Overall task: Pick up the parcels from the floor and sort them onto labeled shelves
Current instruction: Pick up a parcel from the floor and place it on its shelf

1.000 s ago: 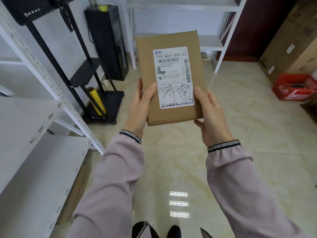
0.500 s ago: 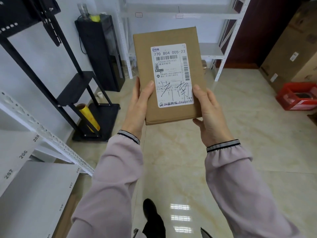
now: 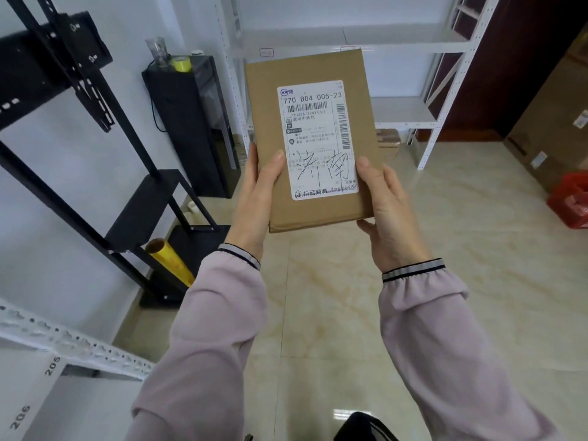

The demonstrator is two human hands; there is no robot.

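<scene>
White shelf [image 3: 73,348] has slid lower-left; hands hold parcel [image 3: 270,128] over tiled floor [image 3: 477,249].

Both my arms reach forward, pink sleeves at the wrists. My left hand [image 3: 254,205] clamps the left edge of what I'm holding, thumb on the front face. My right hand [image 3: 386,214] grips the lower right corner, thumb on top, fingers curled beneath.
</scene>
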